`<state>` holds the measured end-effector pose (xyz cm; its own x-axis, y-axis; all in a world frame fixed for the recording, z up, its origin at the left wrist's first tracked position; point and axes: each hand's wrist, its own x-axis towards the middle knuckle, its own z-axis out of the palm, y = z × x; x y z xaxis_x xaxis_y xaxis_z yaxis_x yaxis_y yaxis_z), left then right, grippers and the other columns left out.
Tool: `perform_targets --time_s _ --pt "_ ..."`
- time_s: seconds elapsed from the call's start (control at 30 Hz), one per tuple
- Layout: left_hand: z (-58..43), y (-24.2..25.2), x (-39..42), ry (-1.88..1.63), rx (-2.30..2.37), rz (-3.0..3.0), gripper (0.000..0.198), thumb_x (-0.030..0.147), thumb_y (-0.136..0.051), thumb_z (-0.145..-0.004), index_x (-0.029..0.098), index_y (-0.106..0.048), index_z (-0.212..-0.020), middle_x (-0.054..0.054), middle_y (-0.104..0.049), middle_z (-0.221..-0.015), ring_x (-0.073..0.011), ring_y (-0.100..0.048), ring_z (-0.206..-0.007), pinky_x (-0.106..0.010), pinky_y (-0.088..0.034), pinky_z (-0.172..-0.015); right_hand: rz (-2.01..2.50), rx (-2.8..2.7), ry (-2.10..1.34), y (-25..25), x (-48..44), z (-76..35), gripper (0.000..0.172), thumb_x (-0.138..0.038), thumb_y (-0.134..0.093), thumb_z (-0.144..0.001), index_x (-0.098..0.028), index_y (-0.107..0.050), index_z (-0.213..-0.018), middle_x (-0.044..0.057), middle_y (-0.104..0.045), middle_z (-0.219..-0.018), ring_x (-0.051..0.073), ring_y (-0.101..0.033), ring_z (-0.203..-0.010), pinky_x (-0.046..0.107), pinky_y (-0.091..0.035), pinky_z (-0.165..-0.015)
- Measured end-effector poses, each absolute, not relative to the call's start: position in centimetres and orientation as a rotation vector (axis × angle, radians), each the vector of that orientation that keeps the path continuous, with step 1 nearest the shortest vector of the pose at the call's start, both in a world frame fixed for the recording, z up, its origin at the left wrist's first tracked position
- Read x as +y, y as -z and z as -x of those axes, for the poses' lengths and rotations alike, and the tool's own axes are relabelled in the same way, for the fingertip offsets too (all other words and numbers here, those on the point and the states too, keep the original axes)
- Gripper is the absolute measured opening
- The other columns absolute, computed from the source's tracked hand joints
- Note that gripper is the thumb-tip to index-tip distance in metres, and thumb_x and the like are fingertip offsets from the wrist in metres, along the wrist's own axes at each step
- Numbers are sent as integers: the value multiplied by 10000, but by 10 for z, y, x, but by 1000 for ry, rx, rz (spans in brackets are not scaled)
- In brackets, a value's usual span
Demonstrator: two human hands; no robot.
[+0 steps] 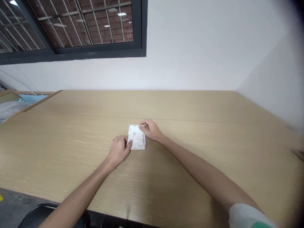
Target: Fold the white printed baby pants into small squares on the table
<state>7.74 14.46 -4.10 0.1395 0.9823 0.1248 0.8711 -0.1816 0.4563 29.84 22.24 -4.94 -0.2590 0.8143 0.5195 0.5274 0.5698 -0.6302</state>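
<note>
A small white folded cloth (137, 136) with a faint printed pattern lies on the wooden tabletop. Its layers show along the right and lower edges. My left hand (118, 148) holds its lower left side, thumb on the edge and the other fingers curled beside it. At the upper right corner, my right hand (151, 129) pinches the cloth between thumb and fingers. Whether the fingers reach under the cloth is hidden.
The wide wooden table (201, 136) has a seam across it and meets a white wall (190, 44). A barred window (83, 25) is at upper left. A box-like compartment with bluish fabric (33, 98) sits far left. A black chair (40, 217) stands at the front edge.
</note>
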Motion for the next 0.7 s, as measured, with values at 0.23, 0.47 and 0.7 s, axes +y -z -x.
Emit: perform_targets --time_s 0.23,0.47,0.7 --pt "-66 0 139 -667 1749 -1952 253 448 -461 -952 224 -530 -857 4 -632 -756 -142 -553 -672 -251 -320 -654 1100 -2039 -428 39 206 -285 161 -319 -600 -943 -160 -618 -964 60 -624 -917 192 -563 -854 334 -436 -804" --pt "-15 -20 48 -1216 1648 -1727 335 541 -562 -878 223 -534 -774 32 -583 -745 -115 -549 -731 -208 -439 -709 961 -2074 -865 -6 144 -205 315 -458 -413 -1056 -206 -527 -1206 85 -663 -1108 203 -619 -976 334 -479 -845" --pt "62 -3 -91 -1383 1970 -1675 226 582 -540 -759 363 -582 -724 45 -639 -704 -215 -626 -672 -356 -527 -554 613 -2248 -1326 -47 73 -98 375 -545 -499 -1009 -252 -513 -1244 49 -671 -1072 201 -633 -917 299 -491 -751"
